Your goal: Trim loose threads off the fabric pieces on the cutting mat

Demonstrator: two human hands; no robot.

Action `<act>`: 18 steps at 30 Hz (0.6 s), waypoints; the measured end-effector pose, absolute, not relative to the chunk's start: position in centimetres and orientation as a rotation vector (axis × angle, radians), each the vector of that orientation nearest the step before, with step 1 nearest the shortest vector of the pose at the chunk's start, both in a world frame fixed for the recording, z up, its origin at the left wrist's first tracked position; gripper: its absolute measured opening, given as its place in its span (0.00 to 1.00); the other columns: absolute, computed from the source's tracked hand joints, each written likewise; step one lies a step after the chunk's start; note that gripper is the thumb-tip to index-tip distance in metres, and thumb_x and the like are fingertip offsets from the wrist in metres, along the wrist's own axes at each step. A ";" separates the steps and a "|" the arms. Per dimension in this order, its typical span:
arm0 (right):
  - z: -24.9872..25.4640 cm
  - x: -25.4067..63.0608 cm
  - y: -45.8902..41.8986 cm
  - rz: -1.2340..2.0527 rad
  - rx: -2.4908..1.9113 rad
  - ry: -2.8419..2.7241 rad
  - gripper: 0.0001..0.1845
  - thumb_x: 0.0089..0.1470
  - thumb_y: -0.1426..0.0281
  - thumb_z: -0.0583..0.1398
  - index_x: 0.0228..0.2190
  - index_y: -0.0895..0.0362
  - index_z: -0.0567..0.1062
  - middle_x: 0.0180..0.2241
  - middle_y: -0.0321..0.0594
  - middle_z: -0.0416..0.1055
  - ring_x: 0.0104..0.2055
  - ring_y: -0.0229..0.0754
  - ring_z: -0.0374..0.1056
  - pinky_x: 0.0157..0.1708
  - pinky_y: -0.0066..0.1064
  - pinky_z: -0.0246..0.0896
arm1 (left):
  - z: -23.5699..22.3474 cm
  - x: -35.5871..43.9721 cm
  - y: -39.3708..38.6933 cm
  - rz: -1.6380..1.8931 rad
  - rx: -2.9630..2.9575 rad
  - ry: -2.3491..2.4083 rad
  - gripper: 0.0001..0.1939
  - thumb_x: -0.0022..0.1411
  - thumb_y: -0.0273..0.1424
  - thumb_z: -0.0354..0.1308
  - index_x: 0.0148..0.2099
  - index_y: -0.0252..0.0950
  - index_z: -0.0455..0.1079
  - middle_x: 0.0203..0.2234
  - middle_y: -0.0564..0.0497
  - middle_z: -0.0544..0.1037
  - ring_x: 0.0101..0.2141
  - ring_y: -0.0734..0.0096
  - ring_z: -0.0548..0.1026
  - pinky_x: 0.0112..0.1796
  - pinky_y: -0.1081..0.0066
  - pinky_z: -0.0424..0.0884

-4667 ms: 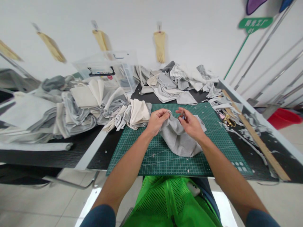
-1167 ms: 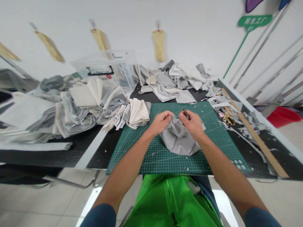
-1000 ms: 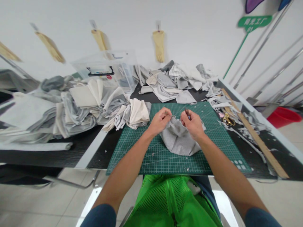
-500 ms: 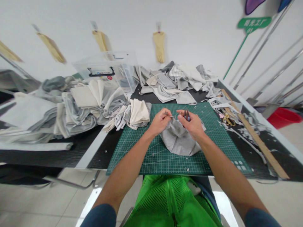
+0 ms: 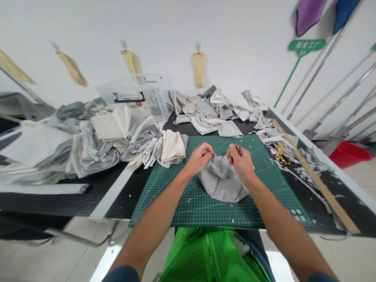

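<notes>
A piece of grey fabric point(image 5: 225, 184) lies gathered on the green cutting mat point(image 5: 188, 213), its upper edge lifted. My left hand point(image 5: 201, 157) pinches that edge between thumb and fingers at the fabric's upper left. Above the right part of the cloth, my right hand point(image 5: 240, 160) is closed with its fingers curled. Small thread snips point(image 5: 239, 152) sit in its grip, mostly hidden by the fingers. Whether the right fingertips also hold a bit of the cloth or thread, I cannot tell.
Folded fabric stacks point(image 5: 105, 133) lie left, before a clear plastic box point(image 5: 132, 88). More cloth pieces point(image 5: 217, 105) are heaped behind the mat. Gold-handled scissors point(image 5: 282, 157), scraps and a wooden ruler point(image 5: 320, 182) lie right. A red bucket point(image 5: 349, 153) stands beyond the table.
My right hand has turned and moved slightly away from the left, its fingers curling more. The snips' blades, visible before, are now mostly hidden. The view has tilted up a little.
</notes>
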State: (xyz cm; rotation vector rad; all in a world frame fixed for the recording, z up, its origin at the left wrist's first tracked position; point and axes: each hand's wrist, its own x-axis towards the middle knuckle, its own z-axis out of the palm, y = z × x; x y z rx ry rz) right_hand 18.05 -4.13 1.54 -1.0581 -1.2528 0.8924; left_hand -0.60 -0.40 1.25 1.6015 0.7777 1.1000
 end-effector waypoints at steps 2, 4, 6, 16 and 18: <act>1.6 17.9 -4.1 0.897 -1.032 -1.193 0.28 0.60 0.46 0.59 0.21 0.54 0.64 0.18 0.32 0.58 0.20 0.33 0.51 0.19 0.29 0.44 | 1.2 -0.6 -0.4 1.098 1.588 0.784 0.04 0.59 0.28 0.56 0.38 0.37 0.65 0.21 0.60 0.66 0.21 0.79 0.61 0.26 0.75 0.53; 1.6 17.7 -4.1 0.917 -1.006 -1.135 0.29 0.58 0.46 0.61 0.20 0.54 0.63 0.18 0.32 0.58 0.19 0.33 0.51 0.19 0.29 0.43 | 1.3 -0.7 -0.4 1.101 1.578 0.795 0.05 0.57 0.28 0.56 0.38 0.37 0.66 0.21 0.59 0.67 0.22 0.78 0.62 0.26 0.75 0.54; 1.7 17.7 -4.1 0.941 -1.002 -1.094 0.29 0.57 0.45 0.62 0.21 0.53 0.63 0.17 0.32 0.58 0.19 0.33 0.51 0.18 0.29 0.42 | 1.4 -0.8 -0.4 1.108 1.568 0.812 0.05 0.57 0.28 0.56 0.38 0.37 0.67 0.22 0.59 0.68 0.23 0.78 0.64 0.27 0.75 0.56; 2.3 17.5 -4.2 1.130 -0.917 -1.006 0.26 0.48 0.47 0.70 0.25 0.56 0.71 0.21 0.32 0.62 0.20 0.30 0.50 0.17 0.26 0.40 | 2.2 -1.3 -1.0 1.077 1.758 0.838 0.17 0.60 0.44 0.64 0.42 0.35 0.74 0.29 0.53 0.76 0.30 0.73 0.69 0.33 0.72 0.63; 2.3 17.6 -4.1 1.127 -0.917 -1.017 0.25 0.50 0.48 0.69 0.27 0.57 0.72 0.19 0.30 0.59 0.19 0.30 0.47 0.17 0.26 0.39 | 2.3 -1.6 -1.1 1.025 1.878 0.877 0.21 0.53 0.44 0.70 0.44 0.36 0.77 0.33 0.52 0.79 0.32 0.71 0.70 0.34 0.72 0.63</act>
